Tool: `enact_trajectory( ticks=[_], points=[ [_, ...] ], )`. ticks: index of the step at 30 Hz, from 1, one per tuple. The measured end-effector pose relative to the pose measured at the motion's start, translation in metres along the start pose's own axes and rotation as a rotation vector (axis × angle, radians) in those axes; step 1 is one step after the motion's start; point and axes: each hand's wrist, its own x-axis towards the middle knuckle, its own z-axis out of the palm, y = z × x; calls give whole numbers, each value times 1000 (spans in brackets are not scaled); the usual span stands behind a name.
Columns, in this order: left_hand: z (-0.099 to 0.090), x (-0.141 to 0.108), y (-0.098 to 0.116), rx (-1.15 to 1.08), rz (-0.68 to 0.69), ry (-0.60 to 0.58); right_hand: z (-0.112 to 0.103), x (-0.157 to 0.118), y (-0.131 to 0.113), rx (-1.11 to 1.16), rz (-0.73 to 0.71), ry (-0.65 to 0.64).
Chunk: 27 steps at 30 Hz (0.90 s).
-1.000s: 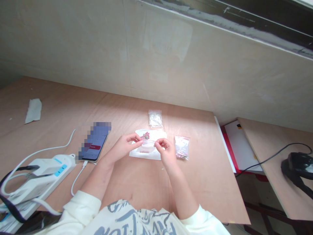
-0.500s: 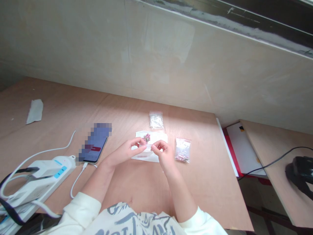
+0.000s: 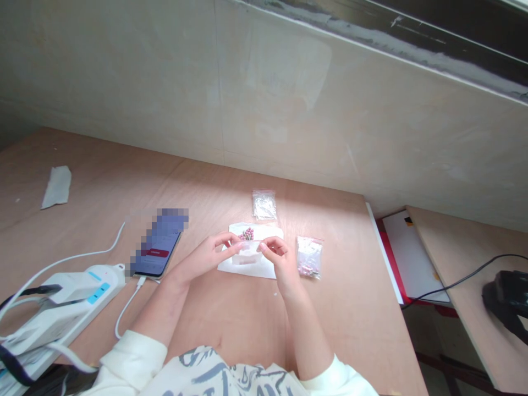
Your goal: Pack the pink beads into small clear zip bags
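Note:
Between my two hands is a small clear plastic bag (image 3: 248, 250), pinched at its two upper corners. My left hand (image 3: 216, 252) grips its left side between thumb and fingers, and my right hand (image 3: 279, 254) grips the right side. Below the bag lies a sheet of white paper (image 3: 268, 270). A little heap of pink and dark beads (image 3: 247, 234) sits on the paper, just beyond the bag. Whether the bag holds anything is too small to tell.
Behind the paper lies a zip bag of clear pieces (image 3: 264, 205). Another zip bag with pink pieces (image 3: 309, 257) is to the right. On the left are a charging phone (image 3: 159, 250), a power strip (image 3: 76, 316) with cables and a white scrap (image 3: 56, 187). The table's right edge drops off.
My hands have drawn slightly apart, and the clear bag now shows spread out between them. The paper has shifted a little beneath.

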Motion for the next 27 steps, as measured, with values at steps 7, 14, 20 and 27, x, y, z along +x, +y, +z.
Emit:
enact_trajectory(
  ticks=[7, 14, 20, 27],
  points=[
    [-2, 2, -4, 67, 7, 128, 4, -2, 0, -67, 29, -60],
    [0, 1, 4, -24, -9, -6, 5, 1, 0, -100, 2, 12],
    [7, 5, 1, 1, 21, -22, 11, 0, 0, -78, -2, -109],
    [8, 6, 0, 21, 44, -50, 12, -1, 2, -54, -32, -39]
  ],
)
